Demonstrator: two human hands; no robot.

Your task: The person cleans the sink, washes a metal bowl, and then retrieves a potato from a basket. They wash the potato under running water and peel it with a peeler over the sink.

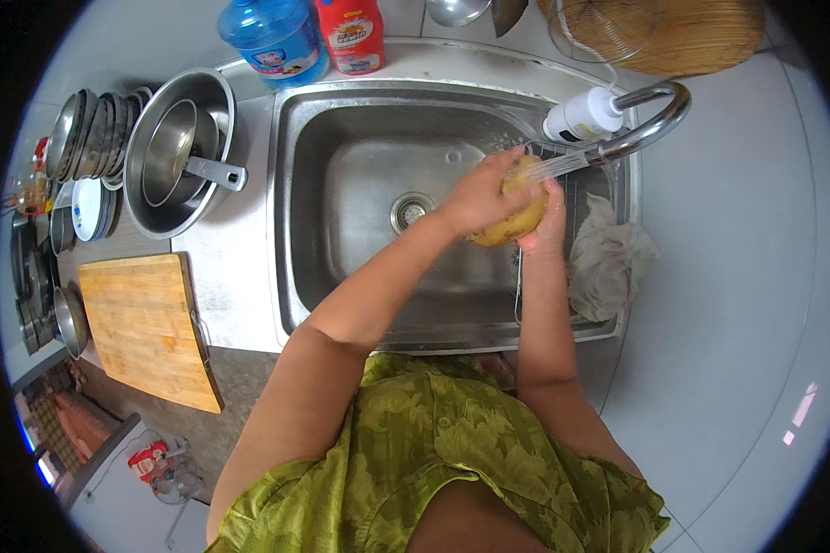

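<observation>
Over the right half of a stainless steel sink [360, 159], both my hands are on a large yellow fruit or root vegetable [508, 228] with brown specks. My left hand [484, 193] lies across its upper left side, fingers slightly blurred. My right hand [552, 218] holds it from the right, partly hidden behind it. Water [553, 166] runs from the curved chrome faucet [653, 128] onto its top and splashes beyond it. A white filter unit [584, 116] is fitted on the faucet. The drain [412, 213] lies to the left of the hands.
A wire rack [560, 148] and a crumpled white cloth [609, 259] are at the sink's right side. A blue jug [273, 41] and a red bottle [351, 38] stand behind. Left are nested metal bowls [211, 117] and a wooden cutting board [142, 321] over the counter edge.
</observation>
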